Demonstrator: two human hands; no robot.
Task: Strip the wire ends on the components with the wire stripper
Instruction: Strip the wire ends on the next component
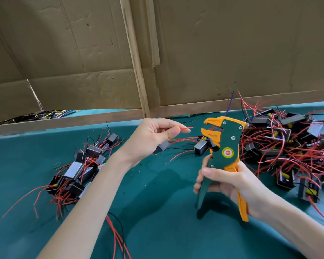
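Head view: the left hand (pixel 150 136) is raised over the middle of the green table (pixel 157 212), its grip pinching a red wire (pixel 186 128) between thumb and forefinger. The wire's short free end points right, toward the tool, with its tip just short of the jaws and not touching them. A dark component (pixel 162 147) hangs below this hand's curled fingers; whether the pinched wire belongs to it cannot be told.

The right hand (pixel 230 184) holds the wire stripper (pixel 225 156) upright, its grip wrapped round both handles, the orange one in the palm and the dark green one under the fingers. The orange jaws at the top face left and stand parted.

A smaller heap of components (pixel 79 169) with red and black leads lies toward the table's left side, beyond the left forearm. A larger tangled heap (pixel 288 143) fills the far right corner, behind the stripper. One more component (pixel 200 147) lies on the table just behind the tool's head. Cardboard sheets (pixel 232 53) stand along the far edge.
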